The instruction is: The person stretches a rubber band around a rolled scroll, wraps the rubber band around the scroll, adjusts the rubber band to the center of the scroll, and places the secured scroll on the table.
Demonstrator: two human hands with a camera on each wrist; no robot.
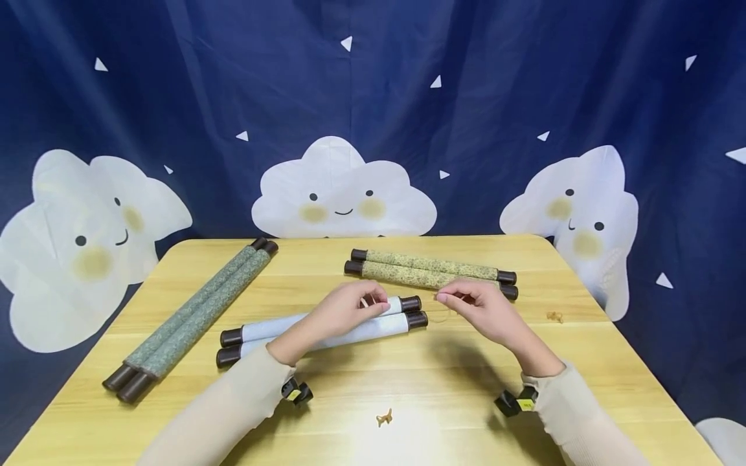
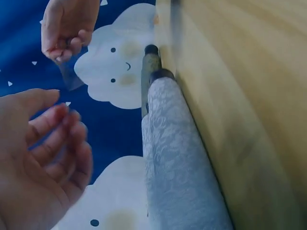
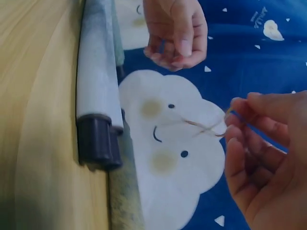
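While the right hand [image 1: 482, 312] pinches a band [image 3: 193, 123], the left hand [image 1: 345, 309] hangs loosely curled.
Skinny brownish thing, crossing over itself, poking just past the right fingertips.

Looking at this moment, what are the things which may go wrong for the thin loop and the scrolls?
The thin loop hangs from the pinching fingertips of the right hand, so it might slip away. The left hand is over the pale blue scroll, whose round rolls might shift if bumped. The small brown band lies between the forearms, where a sleeve could brush it aside.
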